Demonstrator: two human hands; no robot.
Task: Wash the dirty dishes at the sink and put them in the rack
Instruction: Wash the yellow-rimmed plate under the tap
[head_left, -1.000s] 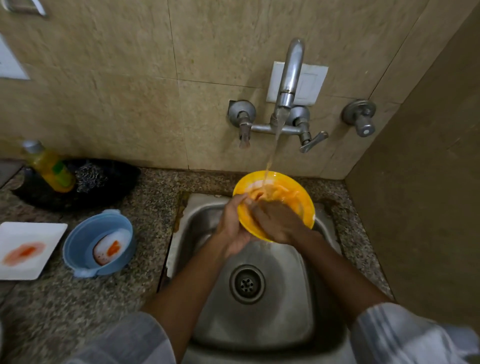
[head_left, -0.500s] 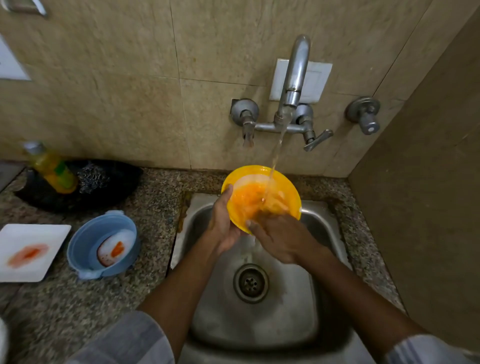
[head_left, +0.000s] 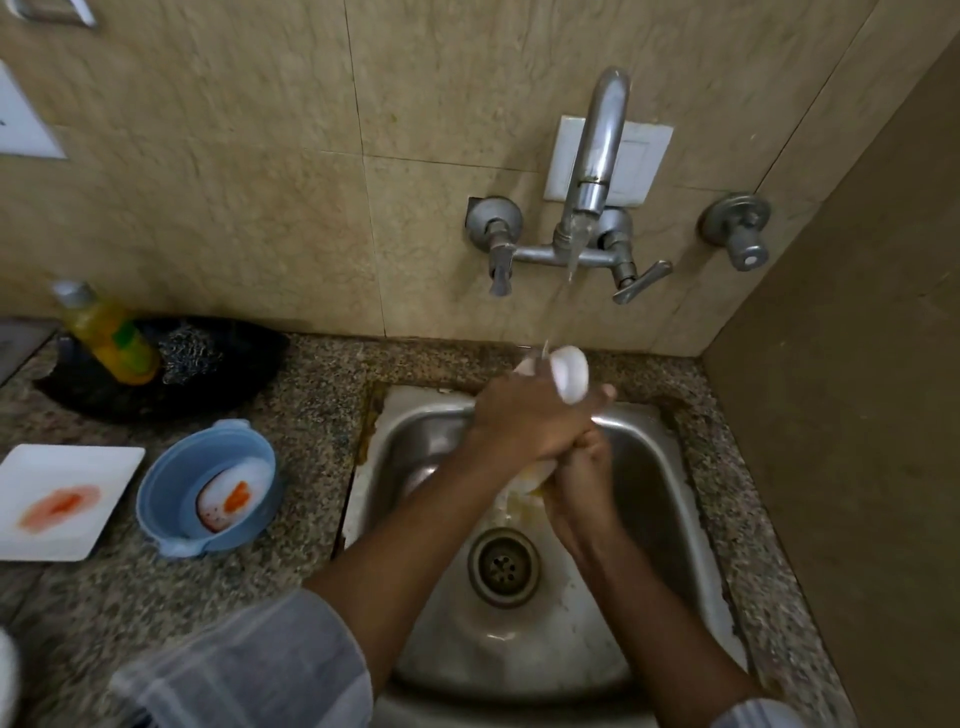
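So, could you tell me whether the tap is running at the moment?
On: a thin stream of water falls from the tap spout toward the hands over the sink.

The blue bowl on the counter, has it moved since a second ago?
No. The blue bowl sits between the white plate and the sink, as before.

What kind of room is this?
Most likely a home kitchen's washing-up corner: a steel sink under a running wall tap, a soap bottle, and stained dishes such as the white plate waiting.
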